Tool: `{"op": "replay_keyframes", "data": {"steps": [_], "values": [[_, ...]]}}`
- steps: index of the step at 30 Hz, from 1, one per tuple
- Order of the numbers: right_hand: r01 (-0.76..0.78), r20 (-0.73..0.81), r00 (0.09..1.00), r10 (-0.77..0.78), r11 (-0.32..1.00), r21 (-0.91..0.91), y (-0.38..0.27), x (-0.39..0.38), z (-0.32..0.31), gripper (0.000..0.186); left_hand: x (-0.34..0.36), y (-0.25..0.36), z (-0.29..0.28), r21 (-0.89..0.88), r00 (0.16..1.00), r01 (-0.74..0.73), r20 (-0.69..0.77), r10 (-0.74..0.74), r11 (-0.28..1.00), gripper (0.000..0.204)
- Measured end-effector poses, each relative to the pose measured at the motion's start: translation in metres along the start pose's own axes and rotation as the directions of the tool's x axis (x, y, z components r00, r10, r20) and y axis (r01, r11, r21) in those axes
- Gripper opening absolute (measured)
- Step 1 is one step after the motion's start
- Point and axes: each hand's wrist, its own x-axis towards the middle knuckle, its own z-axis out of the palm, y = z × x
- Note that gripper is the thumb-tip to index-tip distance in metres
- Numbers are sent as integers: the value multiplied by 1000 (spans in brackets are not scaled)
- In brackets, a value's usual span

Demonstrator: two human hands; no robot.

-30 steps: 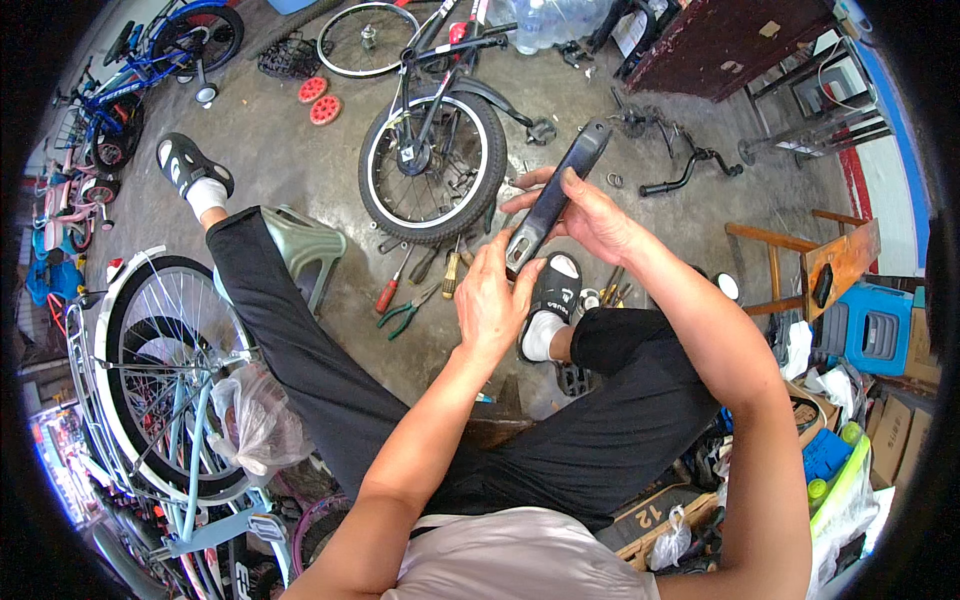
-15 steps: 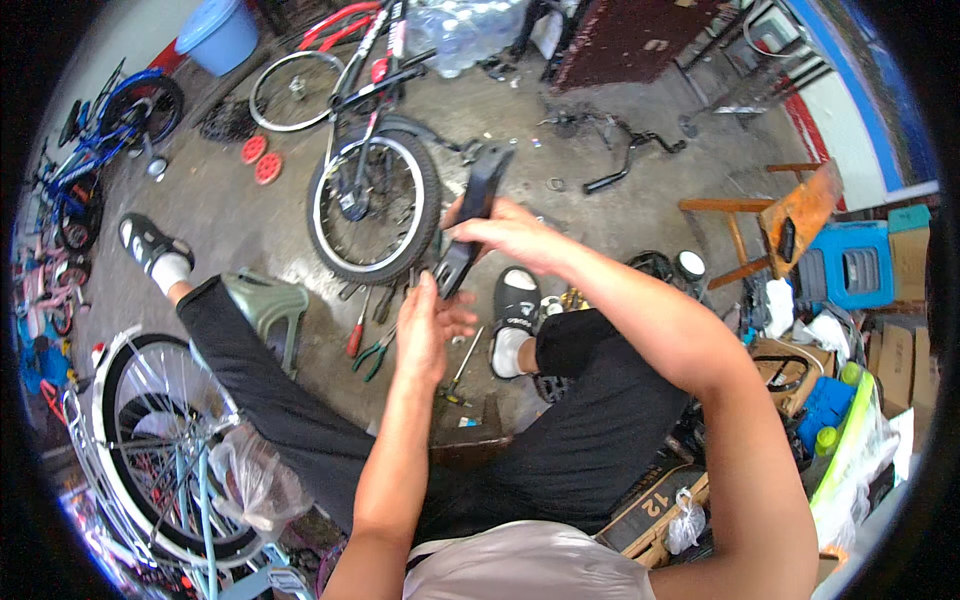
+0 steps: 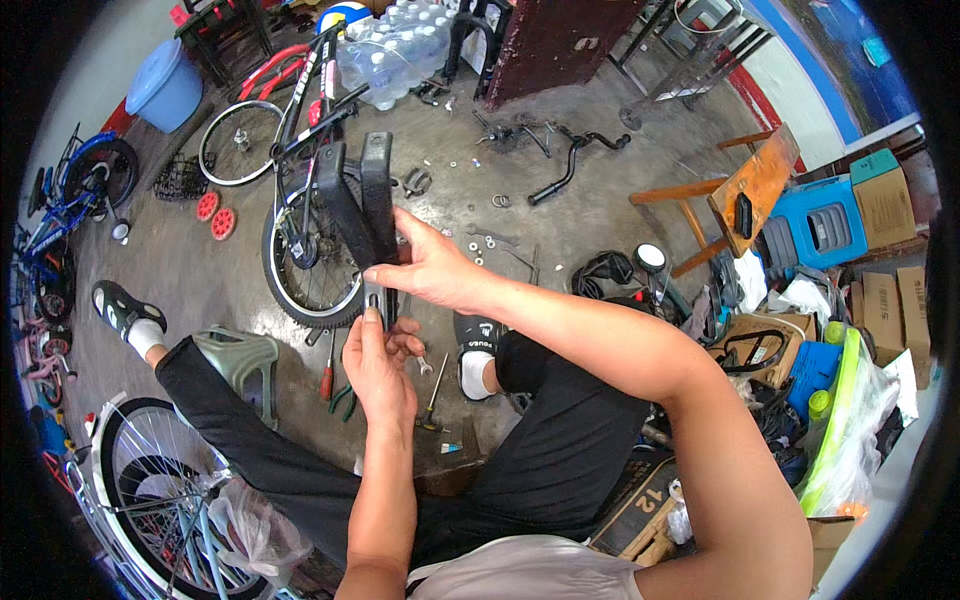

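A black two-pronged part [image 3: 376, 195], shaped like a small bike fork, is held up in front of me with its prongs pointing away. My right hand [image 3: 435, 265] grips its near half from the right side, thumb across the top. At its near end, my left hand [image 3: 382, 370] pinches with the thumb on a slotted section, while the other fingers curl loosely beneath. Beyond my hands a bicycle lies on the floor, and the part covers some of its front wheel [image 3: 275, 275]. What my left fingertips touch underneath is hidden.
Below the wheel lie a red-handled screwdriver [image 3: 327, 383], green-handled pliers [image 3: 343, 402] and a wrench [image 3: 425, 367]. A grey-green stool [image 3: 240, 350] stands beside my left leg. Black handlebars [image 3: 570, 170] lie farther off. A wooden chair [image 3: 755, 190] and clutter are at right.
The black part has turned, so both prongs now show. My hands still hold it and sit farther left in view. The whole scene has shifted as my head moved.
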Motion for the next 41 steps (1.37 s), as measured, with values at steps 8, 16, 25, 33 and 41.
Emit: {"op": "replay_keyframes", "data": {"steps": [8,16,25,33,41], "values": [[4,-59,998,-2,999,42,16,4,0,74,-7,-14,7,458,976,-213,50,214,863,33],[-8,-150,989,1,999,-46,31,16,1,61,-13,11,12,886,914,-314,185,360,341,41],[86,-138,989,-58,975,207,-12,20,16,24,-15,24,-3,865,901,-419,358,244,278,31],[111,-277,961,-10,930,351,-61,37,-14,17,-28,-41,-116,901,910,-370,400,-106,225,32],[90,-557,814,-164,984,-156,-30,86,-133,63,-6,-155,-235,879,929,199,-28,-370,433,37]]}}
